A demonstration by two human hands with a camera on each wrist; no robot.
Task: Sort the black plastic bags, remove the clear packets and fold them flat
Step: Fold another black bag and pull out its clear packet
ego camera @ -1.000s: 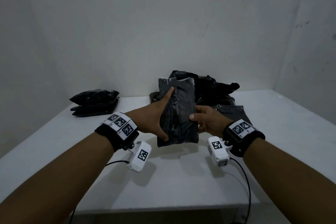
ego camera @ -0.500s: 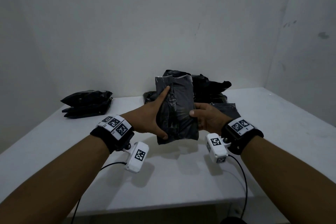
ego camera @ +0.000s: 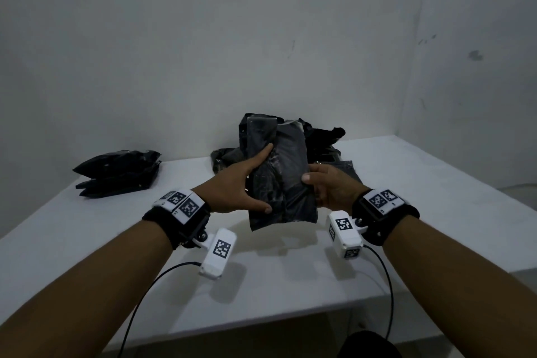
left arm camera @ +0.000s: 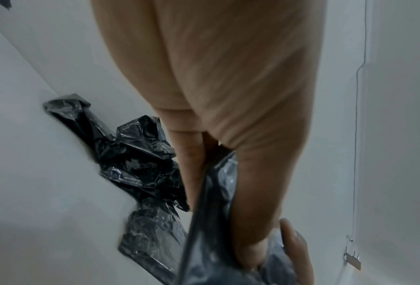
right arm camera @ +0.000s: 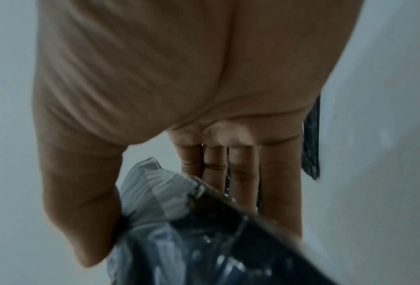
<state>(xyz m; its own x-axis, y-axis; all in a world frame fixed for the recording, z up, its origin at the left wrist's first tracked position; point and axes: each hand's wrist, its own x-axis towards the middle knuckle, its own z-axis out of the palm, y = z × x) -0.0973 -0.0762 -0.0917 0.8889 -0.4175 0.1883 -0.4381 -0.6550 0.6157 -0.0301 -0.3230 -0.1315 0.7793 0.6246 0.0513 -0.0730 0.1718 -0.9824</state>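
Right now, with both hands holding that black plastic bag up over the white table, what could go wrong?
1. The glossy black plastic bag is held only at its edges by the left hand and right hand; it may slip.
2. The crumpled heap of black bags sits close behind and could get knocked.
3. Black on black in dim light: a clear packet could be missed.

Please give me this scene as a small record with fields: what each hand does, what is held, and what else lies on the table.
held item: black bag, upright, lifted above the table
left hand: grips the bag's left edge, thumb in front
right hand: pinches the bag's right edge
behind the bag: crumpled pile of black bags, by the wall
far left of the table: flat stack of black bags
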